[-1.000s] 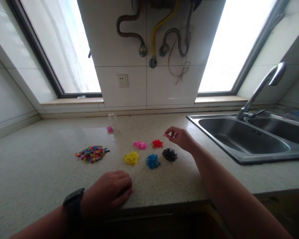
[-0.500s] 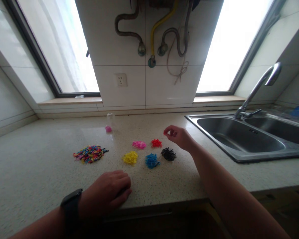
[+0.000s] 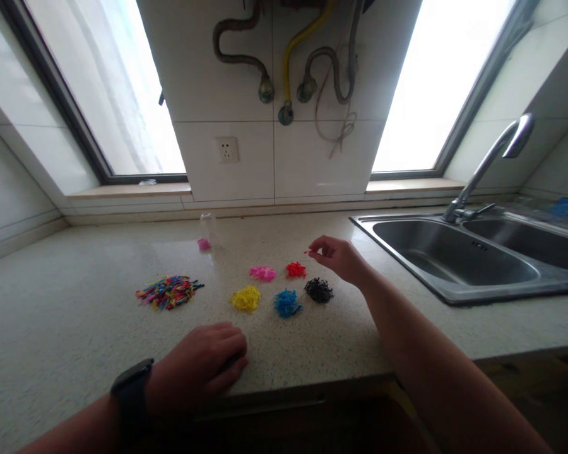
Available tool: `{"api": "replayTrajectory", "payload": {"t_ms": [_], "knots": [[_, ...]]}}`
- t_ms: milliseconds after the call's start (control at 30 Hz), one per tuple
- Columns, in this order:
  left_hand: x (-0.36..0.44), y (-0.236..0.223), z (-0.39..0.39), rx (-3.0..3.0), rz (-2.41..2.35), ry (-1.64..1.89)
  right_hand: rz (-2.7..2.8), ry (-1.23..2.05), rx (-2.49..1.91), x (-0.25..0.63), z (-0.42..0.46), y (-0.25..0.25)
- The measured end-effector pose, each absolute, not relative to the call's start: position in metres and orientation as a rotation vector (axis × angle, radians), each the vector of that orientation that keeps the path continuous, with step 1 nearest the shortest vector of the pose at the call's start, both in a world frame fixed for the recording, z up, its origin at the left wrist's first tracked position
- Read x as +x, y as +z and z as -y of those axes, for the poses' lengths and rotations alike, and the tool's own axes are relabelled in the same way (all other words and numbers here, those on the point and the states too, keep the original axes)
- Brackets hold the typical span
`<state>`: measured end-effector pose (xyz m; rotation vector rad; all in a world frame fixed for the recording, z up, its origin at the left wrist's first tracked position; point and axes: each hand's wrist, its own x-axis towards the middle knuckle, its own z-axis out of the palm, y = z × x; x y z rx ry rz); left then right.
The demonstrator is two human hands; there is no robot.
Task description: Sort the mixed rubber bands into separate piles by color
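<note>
My right hand (image 3: pixel 337 255) is held above the counter, thumb and forefinger pinched on a small red rubber band (image 3: pixel 307 252). Just below and left of it lies a pile of red rubber bands (image 3: pixel 296 270). Around that are piles of black bands (image 3: pixel 319 290), blue bands (image 3: pixel 287 303), yellow bands (image 3: pixel 245 298) and pink bands (image 3: pixel 262 273). A larger mixed-colour pile (image 3: pixel 169 292) lies farther left. My left hand (image 3: pixel 203 359), a dark watch (image 3: pixel 132 378) on its wrist, rests on the counter near the front edge. Its fingers are curled, with nothing visible in them.
A clear plastic container (image 3: pixel 207 227) with a pink piece (image 3: pixel 204 243) beside it stands toward the back. On the right, a steel sink (image 3: pixel 402 293) with a tap (image 3: pixel 487 167) is set into the speckled counter (image 3: pixel 99 353). Behind is a tiled wall with a socket (image 3: pixel 227 150).
The red band now sticks out further left from my right fingertips, and that hand has shifted slightly. My left hand stays in place. The whole view has moved a little.
</note>
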<state>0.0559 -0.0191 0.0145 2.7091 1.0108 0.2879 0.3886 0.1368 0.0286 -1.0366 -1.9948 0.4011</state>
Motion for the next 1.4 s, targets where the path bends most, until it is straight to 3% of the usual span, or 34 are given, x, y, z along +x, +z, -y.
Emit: {"api": "replayTrajectory", "payload": {"t_ms": [1400], "knots": [[0.056, 0.016, 0.02, 2.676, -1.017, 0.202, 2.187, 0.361, -1.207, 0.386, -0.147, 0.012]]}}
